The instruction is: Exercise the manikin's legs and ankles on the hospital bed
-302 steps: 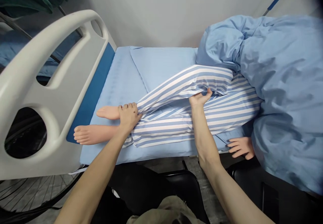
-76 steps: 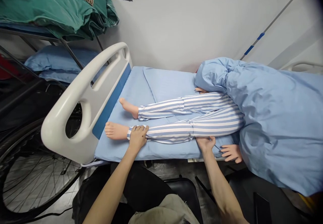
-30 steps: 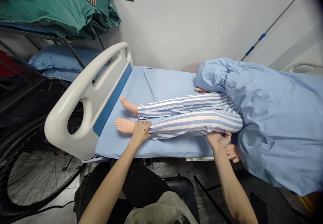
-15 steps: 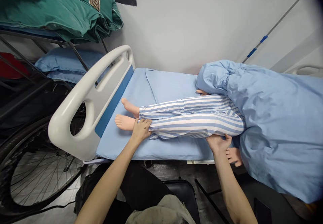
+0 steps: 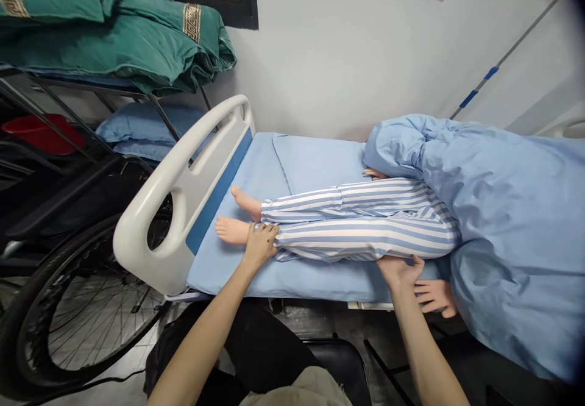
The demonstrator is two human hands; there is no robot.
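Note:
A care manikin in blue-and-white striped trousers point(image 5: 338, 235) lies on the bed, legs stretched toward the footboard. My left hand point(image 5: 261, 244) is closed over the near leg just above the bare near foot point(image 5: 232, 230). Under the same leg, around the knee or thigh, sits my right hand point(image 5: 400, 270), palm up with its thumb outside; the other fingers are hidden beneath the trousers. The far foot point(image 5: 247, 203) lies beside the near one. One manikin hand point(image 5: 436, 297) rests at the near mattress edge, right of my right hand.
A bunched blue quilt point(image 5: 512, 223) covers the manikin's upper part. The white footboard point(image 5: 137, 235) rises at the left, with a wheelchair wheel point(image 5: 86, 320) beside it. Green bedding point(image 5: 137, 40) lies on a rack behind. A black chair point(image 5: 340, 357) stands below the bed's near side.
The camera view has shifted, so the scene sits lower and further right. Both my hands keep their places on the near leg. More of the manikin's near hand shows.

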